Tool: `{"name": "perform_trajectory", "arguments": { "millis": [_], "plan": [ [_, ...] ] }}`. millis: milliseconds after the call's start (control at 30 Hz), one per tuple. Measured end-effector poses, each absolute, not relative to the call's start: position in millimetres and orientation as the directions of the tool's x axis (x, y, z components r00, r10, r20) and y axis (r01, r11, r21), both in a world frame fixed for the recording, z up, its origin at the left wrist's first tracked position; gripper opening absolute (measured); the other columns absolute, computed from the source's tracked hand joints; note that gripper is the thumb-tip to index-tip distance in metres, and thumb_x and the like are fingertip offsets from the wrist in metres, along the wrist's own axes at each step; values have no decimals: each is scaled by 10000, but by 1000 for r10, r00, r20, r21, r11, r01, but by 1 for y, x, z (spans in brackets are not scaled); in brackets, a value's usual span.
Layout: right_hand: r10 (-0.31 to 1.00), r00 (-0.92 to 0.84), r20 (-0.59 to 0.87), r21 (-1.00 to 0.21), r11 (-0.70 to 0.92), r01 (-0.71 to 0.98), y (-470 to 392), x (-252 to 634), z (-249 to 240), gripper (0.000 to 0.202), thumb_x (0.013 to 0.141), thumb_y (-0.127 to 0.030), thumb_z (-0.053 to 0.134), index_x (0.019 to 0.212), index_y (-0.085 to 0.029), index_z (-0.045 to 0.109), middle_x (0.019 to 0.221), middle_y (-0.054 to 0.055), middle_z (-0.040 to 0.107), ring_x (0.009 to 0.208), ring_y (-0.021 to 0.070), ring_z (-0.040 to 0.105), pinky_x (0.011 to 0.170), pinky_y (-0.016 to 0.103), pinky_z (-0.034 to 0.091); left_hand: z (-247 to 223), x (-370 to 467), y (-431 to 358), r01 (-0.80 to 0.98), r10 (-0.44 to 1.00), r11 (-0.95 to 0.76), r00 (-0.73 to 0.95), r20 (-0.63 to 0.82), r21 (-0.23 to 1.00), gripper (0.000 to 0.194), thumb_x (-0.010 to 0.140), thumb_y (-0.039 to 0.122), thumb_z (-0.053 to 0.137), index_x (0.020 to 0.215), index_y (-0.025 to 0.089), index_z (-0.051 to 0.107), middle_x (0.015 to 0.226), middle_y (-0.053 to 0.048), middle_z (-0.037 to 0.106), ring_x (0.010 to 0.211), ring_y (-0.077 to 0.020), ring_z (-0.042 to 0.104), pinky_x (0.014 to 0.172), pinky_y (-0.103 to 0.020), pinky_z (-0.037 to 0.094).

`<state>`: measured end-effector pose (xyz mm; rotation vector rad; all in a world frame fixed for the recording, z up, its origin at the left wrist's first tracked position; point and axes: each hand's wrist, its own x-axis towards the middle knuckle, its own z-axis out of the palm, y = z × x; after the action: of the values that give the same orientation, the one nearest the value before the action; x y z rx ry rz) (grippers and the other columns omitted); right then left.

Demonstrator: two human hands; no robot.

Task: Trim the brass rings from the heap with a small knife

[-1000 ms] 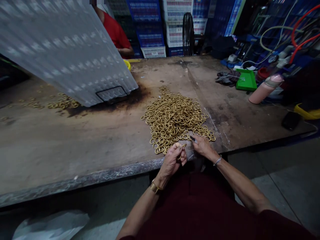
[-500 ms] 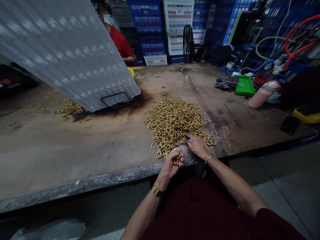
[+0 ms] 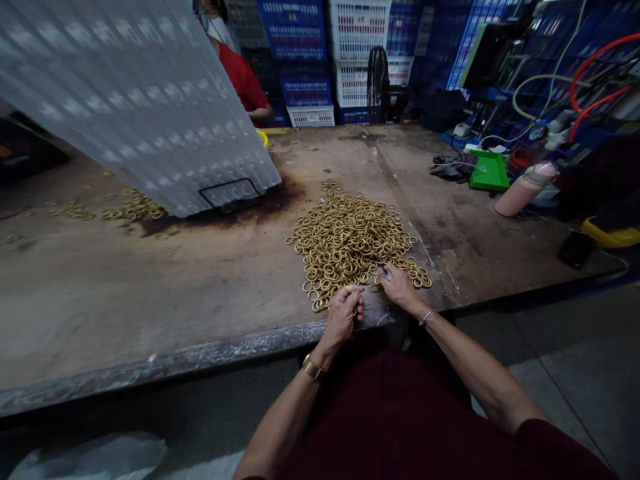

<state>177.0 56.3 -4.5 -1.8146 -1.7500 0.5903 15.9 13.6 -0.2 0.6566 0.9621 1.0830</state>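
A heap of brass-coloured rings [image 3: 350,233] lies near the front edge of the worktable. My left hand [image 3: 344,315], with a gold watch at its wrist, is closed at the near edge of the heap; a bit of ring shows under its curled fingers. Just right of it, my right hand [image 3: 399,287] pinches a small dark, pen-like tool [image 3: 385,271] against the heap's near right side. The two hands are apart.
A tall grey ribbed panel [image 3: 165,113] stands on the table [image 3: 200,280] at the left, with loose rings [image 3: 133,207] beside it. Behind it is a person in red [image 3: 243,80]. At the right are a green tray [image 3: 489,170], a pink bottle [image 3: 526,189] and a phone [image 3: 577,249].
My left hand has turned over, so the rings in its palm are mostly hidden. My right hand has shifted slightly right with the dark tool.
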Motion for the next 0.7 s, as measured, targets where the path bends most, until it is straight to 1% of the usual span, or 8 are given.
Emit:
{"name": "perform_trajectory", "arguments": {
  "millis": [67, 167, 267, 367, 433, 500, 600, 700],
  "plan": [
    [997, 71, 5, -782, -41, 622, 54, 175, -1, 131, 730, -260, 467, 707, -176, 564, 618, -18, 541, 572, 114, 452, 555, 220, 330, -3, 17, 14, -276, 979, 205, 54, -198, 939, 251, 699, 324, 688, 894, 183, 618, 566, 51, 496, 448, -70, 412, 427, -174, 311],
    [994, 43, -105, -919, -113, 379, 48, 171, 4, 128, 658, -266, 494, 728, -176, 553, 591, -47, 525, 538, 94, 436, 524, 201, 338, -6, 19, 15, -102, 998, -3, 62, 9, 995, 263, 698, 217, 673, 961, 212, 671, 625, 22, 567, 549, -107, 482, 565, -209, 393],
    [969, -10, -247, -955, -242, 171, 41, 168, 8, 172, 633, -306, 536, 748, -179, 545, 529, -79, 468, 438, 64, 354, 444, 188, 285, -4, 20, 16, -60, 987, -61, 145, 69, 996, 233, 665, 179, 686, 894, 224, 707, 806, -31, 667, 776, -178, 580, 754, -265, 432],
    [932, -68, -356, -934, -354, 50, 36, 166, 9, 202, 623, -331, 563, 760, -186, 532, 497, -100, 421, 374, 45, 270, 383, 185, 202, -1, 22, 16, -78, 982, -41, 181, 54, 996, 156, 678, 204, 675, 829, 225, 707, 812, -30, 680, 791, -187, 586, 790, -281, 433],
    [933, -75, -352, -936, -349, 45, 34, 166, 8, 206, 637, -357, 557, 749, -186, 533, 503, -94, 432, 372, 45, 266, 376, 188, 196, 0, 24, 15, -90, 982, -34, 183, 50, 995, 106, 703, 238, 658, 797, 211, 698, 766, -21, 668, 739, -166, 573, 754, -266, 439],
    [958, -62, -281, -956, -274, 107, 33, 165, 8, 207, 654, -384, 554, 696, -183, 536, 515, -81, 446, 404, 50, 298, 398, 191, 234, 0, 25, 15, -106, 985, 8, 171, 10, 994, 101, 708, 275, 658, 762, 195, 684, 692, -7, 637, 654, -138, 543, 663, -238, 437],
    [987, -45, -155, -960, -140, 245, 33, 164, 10, 222, 656, -389, 565, 606, -175, 531, 528, -63, 447, 485, 64, 351, 465, 194, 290, 0, 25, 15, -122, 980, 140, 155, -121, 983, 173, 690, 336, 682, 746, 174, 656, 553, 35, 538, 475, -82, 432, 472, -185, 353],
    [991, -35, -127, -951, -112, 289, 33, 163, 14, 227, 659, -386, 558, 581, -177, 519, 518, -65, 418, 501, 69, 337, 477, 200, 283, 2, 24, 14, -138, 952, 273, 184, -246, 952, 270, 686, 408, 686, 774, 159, 625, 539, 47, 511, 409, -51, 389, 393, -162, 290]
  ]
}}
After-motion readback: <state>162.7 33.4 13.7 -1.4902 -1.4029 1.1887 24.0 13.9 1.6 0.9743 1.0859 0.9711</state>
